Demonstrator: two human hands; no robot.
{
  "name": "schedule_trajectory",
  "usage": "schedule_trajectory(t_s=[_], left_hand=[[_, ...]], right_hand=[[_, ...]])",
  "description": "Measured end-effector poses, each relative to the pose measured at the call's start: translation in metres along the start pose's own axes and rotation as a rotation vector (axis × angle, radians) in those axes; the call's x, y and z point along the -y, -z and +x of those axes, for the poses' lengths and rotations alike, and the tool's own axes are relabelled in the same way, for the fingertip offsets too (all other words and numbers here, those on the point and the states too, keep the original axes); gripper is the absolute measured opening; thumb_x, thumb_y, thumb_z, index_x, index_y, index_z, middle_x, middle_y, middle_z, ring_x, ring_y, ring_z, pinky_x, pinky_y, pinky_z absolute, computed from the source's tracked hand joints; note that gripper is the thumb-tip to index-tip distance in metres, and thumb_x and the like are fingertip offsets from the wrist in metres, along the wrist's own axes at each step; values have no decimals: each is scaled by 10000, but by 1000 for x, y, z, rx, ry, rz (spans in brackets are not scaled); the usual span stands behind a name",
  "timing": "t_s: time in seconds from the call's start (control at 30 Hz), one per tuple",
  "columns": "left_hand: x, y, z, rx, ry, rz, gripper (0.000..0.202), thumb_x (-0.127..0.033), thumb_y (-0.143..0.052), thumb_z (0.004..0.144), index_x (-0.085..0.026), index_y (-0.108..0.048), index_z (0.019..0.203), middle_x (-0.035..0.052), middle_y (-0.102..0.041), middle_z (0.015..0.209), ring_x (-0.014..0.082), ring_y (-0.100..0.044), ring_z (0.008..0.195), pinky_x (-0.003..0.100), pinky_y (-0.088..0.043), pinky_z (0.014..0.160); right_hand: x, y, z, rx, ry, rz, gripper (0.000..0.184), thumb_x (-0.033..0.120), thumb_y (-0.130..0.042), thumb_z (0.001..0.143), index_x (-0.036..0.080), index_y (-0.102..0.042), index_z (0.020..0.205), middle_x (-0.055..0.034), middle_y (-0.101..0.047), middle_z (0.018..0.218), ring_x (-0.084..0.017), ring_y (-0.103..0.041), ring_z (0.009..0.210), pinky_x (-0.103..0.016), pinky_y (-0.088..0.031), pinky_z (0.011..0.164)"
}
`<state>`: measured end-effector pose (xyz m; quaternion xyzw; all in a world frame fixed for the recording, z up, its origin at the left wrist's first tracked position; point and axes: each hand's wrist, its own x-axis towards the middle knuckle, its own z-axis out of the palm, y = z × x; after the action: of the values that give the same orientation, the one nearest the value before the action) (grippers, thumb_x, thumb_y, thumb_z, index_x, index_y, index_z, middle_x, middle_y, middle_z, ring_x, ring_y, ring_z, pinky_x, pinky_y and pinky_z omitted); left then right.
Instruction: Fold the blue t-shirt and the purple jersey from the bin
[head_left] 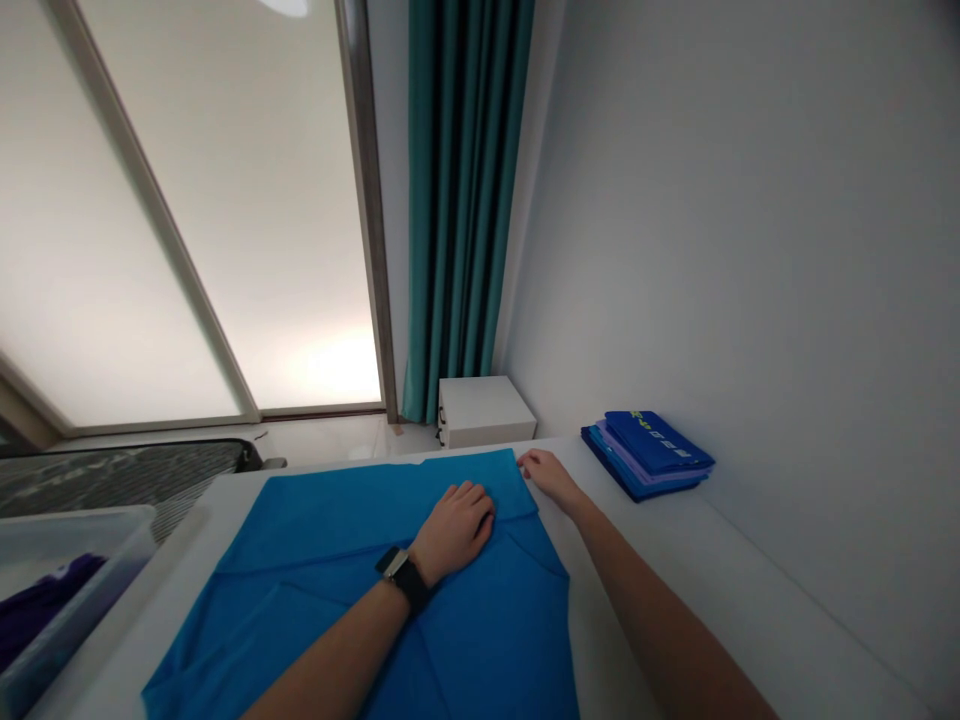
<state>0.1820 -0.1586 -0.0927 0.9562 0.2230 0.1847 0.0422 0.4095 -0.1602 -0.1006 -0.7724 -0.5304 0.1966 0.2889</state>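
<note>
Right now, your left hand [456,525] lies palm down on the blue cloth [337,530], fingers loosely bent and close together, gripping nothing. Your right hand [550,475] is at the cloth's far right corner, fingers curled; you cannot tell from this view whether they pinch the edge. On your left wrist sits a watch [405,578] with a dark band. The cloth is smooth and matte, spread broad before you, with creases running across it and a straight far edge.

Beyond your right hand, near the wall [750,250], is a neat stack of folded fabric [649,460] in blues and lilac; yellow and pale print marks its top piece, too small to read. All this rests on a white surface [720,590]. To your left, a translucent plastic bin [112,518] holds dark purple fabric [52,605]. Farther off stand a white boxy cabinet [486,403], a pleated teal curtain [465,200] and glowing frosted panels [262,230].
</note>
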Motion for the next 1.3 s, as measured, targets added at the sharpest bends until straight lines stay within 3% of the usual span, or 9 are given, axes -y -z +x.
schedule_trajectory(t_s=[0.23,0.4,0.67,0.8,0.93,1.03,1.17,1.3], left_hand=[[-2,0,0,-2,9,-2,133,-202,-447,941,-203,-570,889,44,-577,924,213,-518,899,368,-389,817],[-2,2,0,11,13,3,118,-203,-459,937,-207,-565,887,40,-575,917,212,-516,901,363,-392,803],[-3,3,0,17,10,14,115,-210,-456,944,-207,-557,889,40,-576,922,211,-517,897,362,-390,802],[-3,3,0,15,10,17,106,-209,-462,944,-207,-556,897,38,-577,930,210,-519,901,365,-393,804],[-3,2,0,15,12,31,102,-210,-472,938,-204,-560,888,39,-581,923,211,-521,898,368,-395,808],[-3,1,0,16,8,42,111,-214,-471,939,-203,-565,881,38,-587,923,211,-523,899,368,-399,817],[-3,0,0,12,7,45,131,-220,-455,947,-202,-576,900,43,-600,950,210,-529,914,366,-405,836],[-5,3,0,13,13,37,164,-225,-437,955,-200,-589,900,49,-619,953,206,-547,911,355,-416,836]], right_hand=[[16,-13,36,-29,-150,-166,385,405,-409,924,194,-728,966,-108,-733,970,-247,-663,922,-312,-434,736],[17,-18,42,-48,-181,-278,286,384,-489,893,221,-724,909,-99,-733,974,-261,-665,920,-344,-426,757],[16,-28,19,-166,-23,-441,258,299,-391,970,181,-612,1036,-102,-701,1006,-232,-635,957,-342,-383,812],[23,-26,10,-197,94,-486,287,250,-378,968,159,-566,1165,-144,-642,1170,-256,-572,1098,-365,-379,872],[28,-26,-2,-125,305,-522,345,235,-375,967,193,-559,1256,-107,-558,1350,-214,-425,1297,-353,-282,1046],[25,-33,-12,-8,429,-549,443,287,-317,986,177,-462,1390,-96,-444,1476,-205,-302,1397,-395,-189,1130],[17,-40,-18,114,342,-544,569,393,-207,994,147,-288,1500,-79,-258,1572,-212,-197,1450,-466,-136,1161],[14,-40,-17,136,315,-547,626,447,-158,983,134,-226,1521,-51,-189,1588,-190,-129,1467,-456,-101,1176]])
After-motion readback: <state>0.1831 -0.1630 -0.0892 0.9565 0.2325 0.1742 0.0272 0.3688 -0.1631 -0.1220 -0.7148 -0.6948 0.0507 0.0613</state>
